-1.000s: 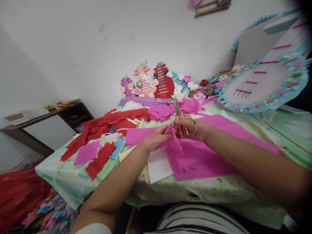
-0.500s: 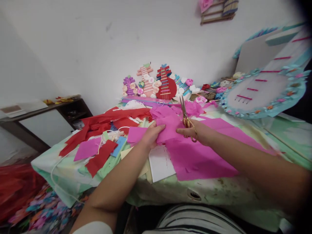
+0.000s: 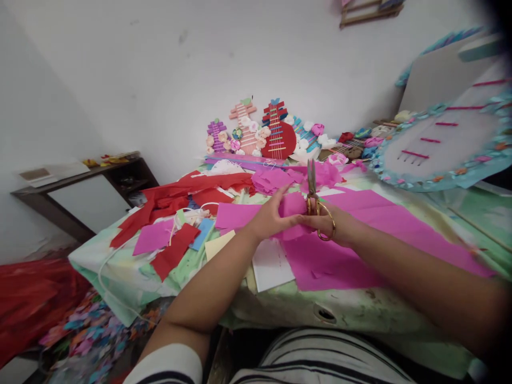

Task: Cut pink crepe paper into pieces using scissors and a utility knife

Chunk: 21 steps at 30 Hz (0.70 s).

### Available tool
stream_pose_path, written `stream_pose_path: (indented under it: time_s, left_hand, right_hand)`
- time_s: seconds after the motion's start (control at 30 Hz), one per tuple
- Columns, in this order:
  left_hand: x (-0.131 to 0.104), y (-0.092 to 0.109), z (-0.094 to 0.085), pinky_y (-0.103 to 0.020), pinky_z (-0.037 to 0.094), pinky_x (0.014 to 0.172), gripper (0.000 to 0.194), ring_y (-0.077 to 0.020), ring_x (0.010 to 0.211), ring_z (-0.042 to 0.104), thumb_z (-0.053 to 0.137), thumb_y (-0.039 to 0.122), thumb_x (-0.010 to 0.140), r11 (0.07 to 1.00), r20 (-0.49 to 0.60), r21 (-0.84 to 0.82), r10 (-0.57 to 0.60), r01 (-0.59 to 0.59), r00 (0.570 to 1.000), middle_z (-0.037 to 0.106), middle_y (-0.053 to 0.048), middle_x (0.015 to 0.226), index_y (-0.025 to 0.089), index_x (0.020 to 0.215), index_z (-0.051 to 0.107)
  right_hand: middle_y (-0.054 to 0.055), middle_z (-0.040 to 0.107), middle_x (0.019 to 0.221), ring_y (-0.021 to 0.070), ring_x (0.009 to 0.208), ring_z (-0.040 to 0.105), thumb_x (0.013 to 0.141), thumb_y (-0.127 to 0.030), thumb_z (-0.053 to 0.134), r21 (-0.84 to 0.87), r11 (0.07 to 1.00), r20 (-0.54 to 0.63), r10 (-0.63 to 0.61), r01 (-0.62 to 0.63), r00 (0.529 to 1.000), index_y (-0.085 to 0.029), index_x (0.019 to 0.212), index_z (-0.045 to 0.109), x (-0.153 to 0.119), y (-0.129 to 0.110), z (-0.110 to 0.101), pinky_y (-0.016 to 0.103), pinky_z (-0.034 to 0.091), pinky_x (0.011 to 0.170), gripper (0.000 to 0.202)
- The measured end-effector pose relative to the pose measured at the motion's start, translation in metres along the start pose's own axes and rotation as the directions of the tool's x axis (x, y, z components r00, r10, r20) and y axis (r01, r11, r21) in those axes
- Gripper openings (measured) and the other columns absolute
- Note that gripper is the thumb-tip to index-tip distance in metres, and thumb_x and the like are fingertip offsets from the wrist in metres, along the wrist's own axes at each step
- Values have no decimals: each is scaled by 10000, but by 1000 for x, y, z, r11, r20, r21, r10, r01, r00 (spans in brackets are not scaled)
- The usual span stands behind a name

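Gold-handled scissors (image 3: 311, 186) point upward from my right hand (image 3: 332, 221), their blades together. A small folded piece of pink crepe paper (image 3: 293, 208) stands between my two hands. My left hand (image 3: 270, 216) has its thumb and fingers around that piece from the left, the thumb reaching across to my right fingers. Under my right forearm lies a large pink crepe paper sheet (image 3: 340, 261). Below my left wrist is a white sheet (image 3: 272, 266) on the table, partly covered by the pink one. My right fingertips are partly hidden behind the scissors and paper.
Red crepe strips (image 3: 172, 210), a pink rectangle (image 3: 236, 214) and small paper pieces lie left on the cloth-covered table (image 3: 124, 277). Decorated paper lutes (image 3: 276, 130) lean on the wall. A large blue-trimmed lute shape (image 3: 444, 144) stands at right. Scraps fill a bag (image 3: 88, 336) below.
My left hand has shifted rightward over the small pink piece, close to my right hand. The piece now looks folded or curled. The scissors have turned more upright, and the view has tilted slightly.
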State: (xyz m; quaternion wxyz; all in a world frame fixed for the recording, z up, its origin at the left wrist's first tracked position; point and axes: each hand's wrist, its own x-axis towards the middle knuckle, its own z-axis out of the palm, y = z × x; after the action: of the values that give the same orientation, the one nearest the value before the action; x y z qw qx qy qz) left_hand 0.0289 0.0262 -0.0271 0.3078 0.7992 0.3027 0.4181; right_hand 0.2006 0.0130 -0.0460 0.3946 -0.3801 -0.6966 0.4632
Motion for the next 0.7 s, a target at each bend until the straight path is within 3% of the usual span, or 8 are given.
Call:
stream_pose_path:
  time_s: [0.13, 0.27, 0.4, 0.53, 0.7]
  left_hand:
    - [7, -2, 3, -272, 415, 753, 331, -184, 866, 536, 616, 337, 668, 998, -91, -38, -59, 56, 994, 582, -61, 933, 152, 936, 559]
    - [9, -2, 3, -196, 387, 538, 191, -91, 572, 473, 564, 335, 702, 987, -262, -134, -119, 86, 958, 524, 22, 616, 145, 717, 570]
    - [10, -1, 5, -181, 366, 499, 193, -79, 536, 447, 559, 339, 711, 987, -381, -131, -134, 90, 915, 504, 32, 567, 149, 684, 583]
    - [8, 4, 8, -200, 398, 540, 177, -102, 587, 508, 557, 321, 716, 994, -378, -63, -108, 91, 920, 578, 15, 623, 156, 722, 622]
    - [4, 19, 10, -226, 426, 625, 152, -134, 689, 566, 539, 274, 736, 993, -320, 81, -60, 91, 945, 644, 5, 720, 179, 766, 654]
  right_hand:
    - [-45, 431, 517, 81, 464, 386, 673, -308, 597, 82, 996, -57, 51, -46, 997, -186, 679, 464, -2, -2, -1, 221, 278, 422, 182]
    - [-34, 444, 543, 86, 473, 405, 641, -304, 626, 275, 961, -167, 67, -18, 984, -190, 716, 473, -2, -3, -5, 226, 305, 429, 205]
    - [-21, 455, 538, 97, 484, 421, 612, -281, 643, 335, 942, -212, 50, 24, 976, -194, 696, 488, -2, -7, -7, 239, 331, 449, 198]
    - [-24, 440, 518, 98, 470, 398, 624, -266, 602, 263, 963, -304, 31, 52, 952, -190, 677, 495, -5, -12, -7, 240, 299, 432, 141]
    - [-27, 437, 533, 92, 484, 389, 660, -250, 562, 27, 988, -347, -135, 153, 928, -173, 635, 497, -6, -10, -11, 239, 293, 458, 103]
